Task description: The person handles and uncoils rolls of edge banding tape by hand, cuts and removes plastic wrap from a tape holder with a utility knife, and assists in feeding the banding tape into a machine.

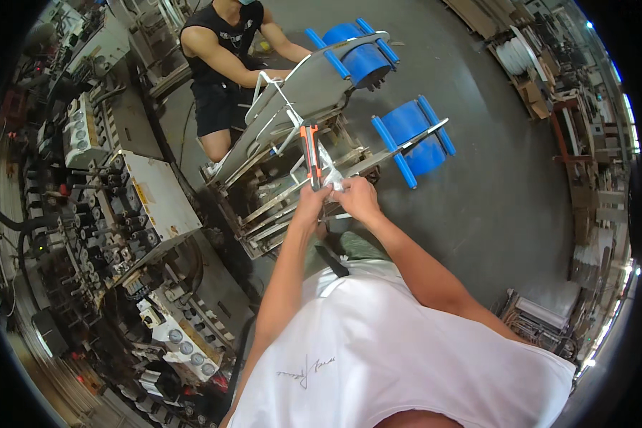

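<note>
In front of my body both hands meet with closed fingers. My left hand [310,205] is closed at the lower end of a long, narrow orange-and-black tool [310,153], which points away from me; its exact kind does not show. My right hand [359,198] pinches a crumpled whitish, shiny piece, perhaps wrapping [332,176], right beside the tool. The fingertips of both hands nearly touch there. Beyond them stands a metal frame [264,227] bearing a long grey panel [292,89] with white bent rods [289,107].
Two blue rollers [367,60] [422,146] with blue side bars sit at the far ends of the panel and frame. A co-worker [225,64] in black leans over the panel's left side, arms on it. Machines with gauges [185,346] line the left; stacked goods [535,93] stand far right.
</note>
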Available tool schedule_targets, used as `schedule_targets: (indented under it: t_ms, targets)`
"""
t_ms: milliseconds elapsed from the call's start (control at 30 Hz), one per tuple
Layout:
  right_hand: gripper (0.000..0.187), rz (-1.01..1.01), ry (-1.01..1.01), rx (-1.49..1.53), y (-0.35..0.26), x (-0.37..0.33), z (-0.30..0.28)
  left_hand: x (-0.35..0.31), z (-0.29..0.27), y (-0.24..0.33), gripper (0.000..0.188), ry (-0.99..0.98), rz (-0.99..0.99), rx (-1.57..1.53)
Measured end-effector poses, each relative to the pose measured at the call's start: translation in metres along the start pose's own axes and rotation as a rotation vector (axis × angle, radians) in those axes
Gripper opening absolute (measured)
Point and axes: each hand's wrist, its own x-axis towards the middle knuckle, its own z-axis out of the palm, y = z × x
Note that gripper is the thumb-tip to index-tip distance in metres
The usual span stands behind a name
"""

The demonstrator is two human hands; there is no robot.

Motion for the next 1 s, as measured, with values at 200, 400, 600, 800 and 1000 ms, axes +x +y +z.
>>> schedule_targets:
  t_ms: [200,400,600,800,1000]
  targets:
    - [0.022,0.080,0.045,0.449,0.022,-0.004,-0.024,0.007,0.005,-0.004,0.014,0.072,0.152,0.460]
    - [0.025,0.025,-0.137,0.449,0.055,-0.029,-0.032,0.012,0.015,-0.010,0.017,0.077,0.149,0.402]
    - [0.023,0.023,-0.129,0.025,0.057,-0.055,-0.021,0.013,0.021,-0.009,0.017,0.103,0.177,0.468]
    - [0.012,-0.093,0.021,0.824,0.049,-0.043,-0.035,0.026,0.029,-0.015,0.022,0.119,0.288,0.408]
    - [0.006,0.167,-0.111,1.442,0.053,-0.037,-0.041,0.025,0.033,-0.016,0.021,0.095,0.134,0.279]
